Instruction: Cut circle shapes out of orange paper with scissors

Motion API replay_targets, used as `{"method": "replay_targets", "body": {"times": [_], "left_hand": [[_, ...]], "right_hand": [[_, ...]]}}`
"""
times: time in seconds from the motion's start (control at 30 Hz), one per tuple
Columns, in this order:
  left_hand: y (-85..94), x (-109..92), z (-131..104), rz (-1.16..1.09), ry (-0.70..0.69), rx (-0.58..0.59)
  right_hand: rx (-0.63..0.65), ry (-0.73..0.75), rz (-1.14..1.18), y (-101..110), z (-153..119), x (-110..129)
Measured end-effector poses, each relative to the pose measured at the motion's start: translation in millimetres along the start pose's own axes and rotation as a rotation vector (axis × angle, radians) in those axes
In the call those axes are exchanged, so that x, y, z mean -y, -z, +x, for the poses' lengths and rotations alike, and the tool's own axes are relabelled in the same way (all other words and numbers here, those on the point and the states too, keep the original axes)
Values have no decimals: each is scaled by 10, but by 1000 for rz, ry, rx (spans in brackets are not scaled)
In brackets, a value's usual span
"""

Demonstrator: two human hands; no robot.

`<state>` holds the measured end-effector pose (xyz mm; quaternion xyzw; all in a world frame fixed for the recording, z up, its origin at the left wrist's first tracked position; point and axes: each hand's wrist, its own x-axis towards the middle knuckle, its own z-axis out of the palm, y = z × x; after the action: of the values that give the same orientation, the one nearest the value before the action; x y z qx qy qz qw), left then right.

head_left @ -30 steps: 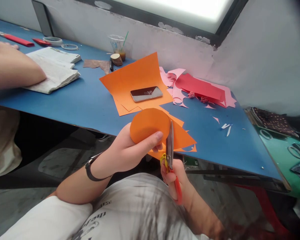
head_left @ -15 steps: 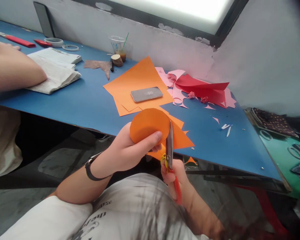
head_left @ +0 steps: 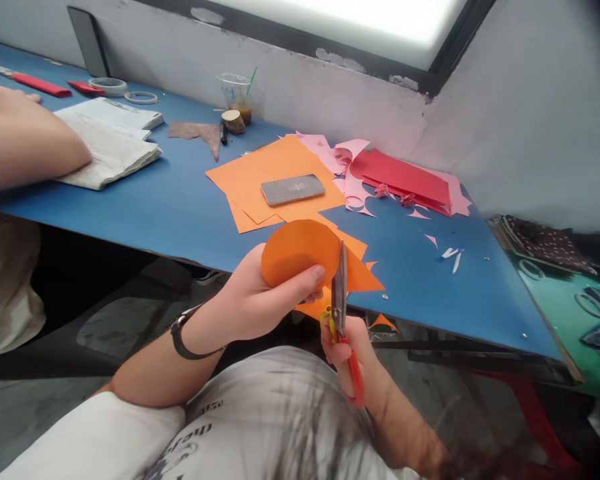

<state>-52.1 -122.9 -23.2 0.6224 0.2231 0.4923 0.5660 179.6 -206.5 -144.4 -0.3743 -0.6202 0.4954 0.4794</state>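
Observation:
My left hand (head_left: 270,293) pinches a piece of orange paper (head_left: 300,250) with a rounded outline, the thumb lying across its front. In my right hand (head_left: 350,347) is a pair of scissors (head_left: 339,293) with red and yellow handles, blades pointing up. The blades lie along the right edge of the round part, where a pointed flap of the same orange paper sticks out to the right. Both hands are in front of the table's near edge. Behind them, larger orange sheets (head_left: 275,167) lie on the table under a grey phone (head_left: 293,189).
Pink scraps (head_left: 356,190) and folded red paper (head_left: 405,179) lie at the back right of the blue table (head_left: 480,300). A plastic cup (head_left: 237,93) with a green straw stands by the wall. At left, another person's arm (head_left: 25,140) rests on white cloths (head_left: 115,157).
The red paper and the far corner of the orange sheet, raised before, now lie flatter. The pointed orange flap has shifted slightly left. My hands have hardly moved.

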Motion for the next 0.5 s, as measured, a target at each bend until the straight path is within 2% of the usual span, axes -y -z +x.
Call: {"method": "replay_targets", "body": {"times": [0.2, 0.5], "left_hand": [[-3, 21, -16, -47, 40, -9], [-16, -28, -6, 2, 67, -13]], "right_hand": [[5, -77, -34, 3, -20, -53], [10, -94, -56, 9, -14, -96]]}}
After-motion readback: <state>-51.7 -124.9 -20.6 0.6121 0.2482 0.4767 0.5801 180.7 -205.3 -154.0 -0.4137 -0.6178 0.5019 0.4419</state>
